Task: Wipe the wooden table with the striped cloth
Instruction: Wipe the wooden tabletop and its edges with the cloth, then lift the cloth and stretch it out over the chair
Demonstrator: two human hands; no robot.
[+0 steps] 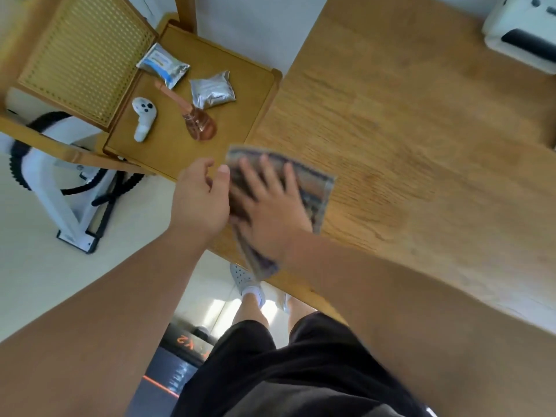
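The striped cloth (313, 188) lies at the wooden table's (421, 130) near corner, right hand (267, 206) pressed flat on it, fingers spread; left hand (198, 200) hovers open beside; soft, light, likely bunches, so press mid-cloth.

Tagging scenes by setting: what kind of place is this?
Probably a home or small office room: a wooden table, a cane-backed chair holding foil packets and a white controller, plus a white printer-like device.

The striped cloth (313, 188) lies flat, blurred, at the wooden table's (421, 130) near corner.
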